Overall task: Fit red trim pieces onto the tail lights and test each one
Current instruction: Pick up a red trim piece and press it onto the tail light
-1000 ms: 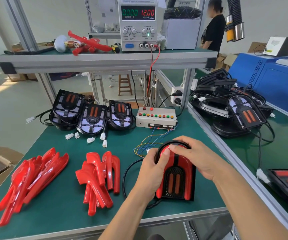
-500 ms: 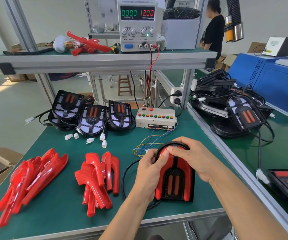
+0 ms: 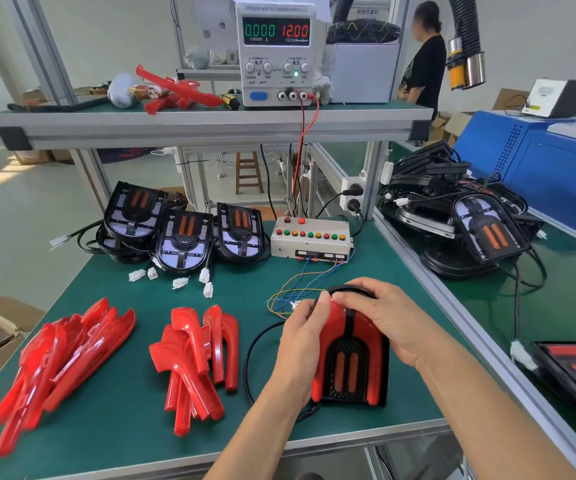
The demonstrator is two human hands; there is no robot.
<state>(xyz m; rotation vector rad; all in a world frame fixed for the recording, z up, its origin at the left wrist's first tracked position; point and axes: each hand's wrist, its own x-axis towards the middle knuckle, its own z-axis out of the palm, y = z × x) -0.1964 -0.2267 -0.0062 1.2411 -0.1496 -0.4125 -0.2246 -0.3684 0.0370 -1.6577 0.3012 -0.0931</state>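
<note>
Bench [image 3: 134,420]: green mat, metal edge, upper shelf [image 3: 210,124] across the back.

Blue cabinet [image 3: 549,168]: far right, behind the side bench.

Power supply [image 3: 274,53]: on the shelf, display reading 0.000 and 12.00; red and black leads drop from its terminals.

Finished lamps [image 3: 480,230]: black heap on the side bench, wires trailing.

Bare lamps [image 3: 184,239]: three or more at the bench's back left, white plugs lying just in front (no red fitted).

Trim, long [image 3: 61,362]: red pile at front left.

Trim, curved [image 3: 193,358]: red pile just right of the long pile, apart from it.

Switch box [image 3: 311,239]: beige, a row of coloured buttons, thin wires running toward the hands.

Tail light [image 3: 350,362]: flat on the mat at front right, red trim on both sides, black centre with two orange bars.

Right hand [image 3: 387,317]: draped over the light's top right, fingers curled on its rim.

Left hand [image 3: 302,337]: clasps the left edge, thumb pressing the red near the top.
</note>
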